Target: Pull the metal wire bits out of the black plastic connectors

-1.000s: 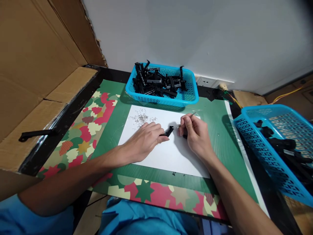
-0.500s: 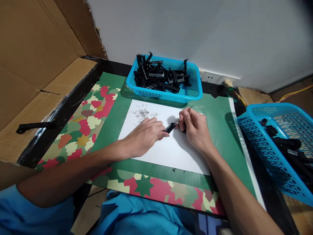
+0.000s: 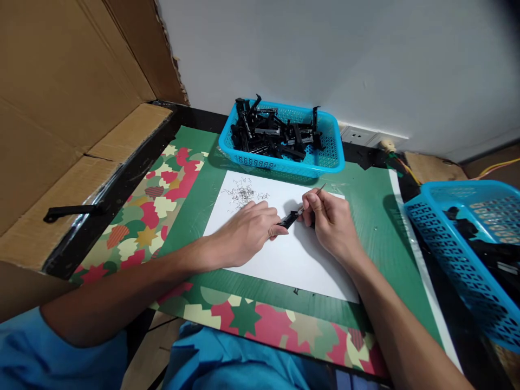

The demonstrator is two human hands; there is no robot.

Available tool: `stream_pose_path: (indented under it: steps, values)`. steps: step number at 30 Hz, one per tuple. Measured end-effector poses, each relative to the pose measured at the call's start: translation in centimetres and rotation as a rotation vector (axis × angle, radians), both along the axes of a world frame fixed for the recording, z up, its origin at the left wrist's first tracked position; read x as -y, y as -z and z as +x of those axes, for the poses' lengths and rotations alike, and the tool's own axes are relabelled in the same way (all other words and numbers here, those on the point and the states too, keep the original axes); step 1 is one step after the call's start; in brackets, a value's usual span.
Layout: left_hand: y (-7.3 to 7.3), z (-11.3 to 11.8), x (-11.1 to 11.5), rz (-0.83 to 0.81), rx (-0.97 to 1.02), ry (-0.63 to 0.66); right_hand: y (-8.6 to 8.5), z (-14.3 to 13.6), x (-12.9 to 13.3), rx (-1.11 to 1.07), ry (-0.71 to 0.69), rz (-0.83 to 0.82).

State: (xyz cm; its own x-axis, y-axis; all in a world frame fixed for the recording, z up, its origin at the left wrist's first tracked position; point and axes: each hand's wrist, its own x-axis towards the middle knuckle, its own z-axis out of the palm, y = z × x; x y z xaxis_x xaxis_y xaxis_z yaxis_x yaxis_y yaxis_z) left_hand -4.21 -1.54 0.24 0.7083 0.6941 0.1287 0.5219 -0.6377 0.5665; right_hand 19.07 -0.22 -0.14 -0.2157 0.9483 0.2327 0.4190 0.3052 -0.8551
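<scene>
My left hand (image 3: 252,230) grips a small black plastic part (image 3: 289,219) between thumb and fingers, above the white paper (image 3: 260,265). My right hand (image 3: 330,216) pinches a thin pointed tool, perhaps tweezers (image 3: 301,210); its slim end sticks up past the fingers. The tool's lower tip meets the far end of the black part, or lies very close to it; I cannot tell which. A pile of tiny bent wire pieces (image 3: 244,193) lies on the paper just beyond my left hand.
A blue basket (image 3: 280,165) full of black plastic parts stands behind the paper. Another blue basket (image 3: 450,244) with black parts is at the right. Cardboard (image 3: 49,119) walls the left side, with a black bar (image 3: 73,211) nearby. A wall socket (image 3: 357,135) sits behind.
The whole view has shifted slightly, so everything appears a little lower and further right. Both hands keep their holds, with the tool still at the end of the black part.
</scene>
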Motion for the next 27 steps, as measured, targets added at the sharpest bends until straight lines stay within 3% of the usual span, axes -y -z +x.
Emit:
stream_pose_path:
  steps: [9, 17, 21, 27]
  values:
    - [0.4, -0.2, -0.1, -0.015, 0.014, 0.004, -0.1, 0.0, 0.0, 0.072, -0.004, 0.004]
    - [-0.4, -0.1, -0.4, -0.148, 0.059, -0.030, -0.3, -0.3, 0.4, 0.054, 0.022, -0.047]
    - [-0.8, 0.0, -0.3, -0.134, 0.022, -0.047, -0.2, -0.1, 0.6, -0.127, 0.082, -0.056]
    - [-0.7, 0.6, -0.1, 0.124, -0.097, 0.029, 0.3, 0.1, 0.7, -0.565, 0.131, -0.161]
